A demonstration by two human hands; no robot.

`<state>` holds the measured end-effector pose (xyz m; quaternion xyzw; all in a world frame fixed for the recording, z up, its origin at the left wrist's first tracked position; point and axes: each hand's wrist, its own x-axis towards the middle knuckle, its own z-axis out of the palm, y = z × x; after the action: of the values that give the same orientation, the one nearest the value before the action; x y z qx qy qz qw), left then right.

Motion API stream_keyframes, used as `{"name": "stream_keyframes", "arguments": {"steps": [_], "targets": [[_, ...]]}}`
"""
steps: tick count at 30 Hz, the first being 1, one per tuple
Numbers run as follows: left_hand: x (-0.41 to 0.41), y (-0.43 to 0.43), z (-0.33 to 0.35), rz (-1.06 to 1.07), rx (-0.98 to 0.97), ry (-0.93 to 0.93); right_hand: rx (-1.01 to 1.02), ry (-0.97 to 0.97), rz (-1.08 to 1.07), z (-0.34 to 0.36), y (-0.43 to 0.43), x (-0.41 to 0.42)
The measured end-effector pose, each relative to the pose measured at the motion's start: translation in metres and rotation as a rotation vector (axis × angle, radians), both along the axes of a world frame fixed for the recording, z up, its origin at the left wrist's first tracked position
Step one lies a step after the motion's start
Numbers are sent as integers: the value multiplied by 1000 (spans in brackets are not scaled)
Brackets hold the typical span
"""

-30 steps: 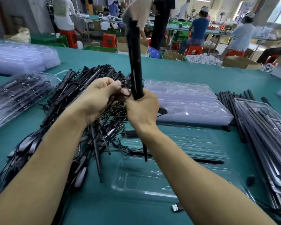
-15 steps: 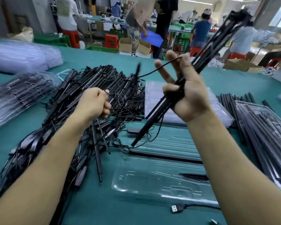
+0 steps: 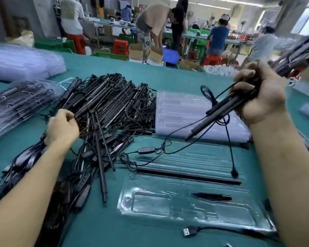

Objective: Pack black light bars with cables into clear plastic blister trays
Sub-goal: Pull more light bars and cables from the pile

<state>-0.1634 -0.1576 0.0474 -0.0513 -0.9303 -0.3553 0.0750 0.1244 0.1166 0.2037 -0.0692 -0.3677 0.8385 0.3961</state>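
Reaching into the tangled pile of black light bars [image 3: 103, 102] left of the open blister tray [image 3: 189, 207], the left hand [image 3: 62, 127] is pinched on one bar's end, while the right hand [image 3: 259, 97], raised above the tray's far right, is fisted around a bundle of light bars [image 3: 227, 107] whose cable [image 3: 228, 139] and inline controller [image 3: 146, 150] trail across the tray. I judge the loose cable could snag in the pile or drag the tray and the single bar [image 3: 187, 175] seated in it askew. Beyond the tray, the teal desk [image 3: 168, 77] carries stacked empty trays [image 3: 189, 113], in a busy workshop.
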Motion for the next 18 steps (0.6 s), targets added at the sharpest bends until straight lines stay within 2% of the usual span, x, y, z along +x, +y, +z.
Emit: {"name": "stream_keyframes", "arguments": {"steps": [1,3,5,6,8,10,13,17,18], "targets": [[3,1,-1,-62,-92,44,-71,24,4,-3,1,-2],[21,8,3,-169,-264,302,-88,-30,4,-8,-1,-1],[47,20,13,-343,-297,555,-55,-64,23,-9,-1,1],[61,26,17,-509,-280,626,-38,-68,32,-9,0,3],[88,41,15,-903,-224,541,2,-67,46,-2,3,8],[115,55,5,-1116,-310,360,42,-74,54,3,6,13],[134,75,-17,-1083,-531,336,101,-120,75,5,6,17],[133,84,-29,-968,-579,418,186,-207,120,2,3,21],[132,84,-30,-973,-534,413,208,-232,149,1,2,22]]}}
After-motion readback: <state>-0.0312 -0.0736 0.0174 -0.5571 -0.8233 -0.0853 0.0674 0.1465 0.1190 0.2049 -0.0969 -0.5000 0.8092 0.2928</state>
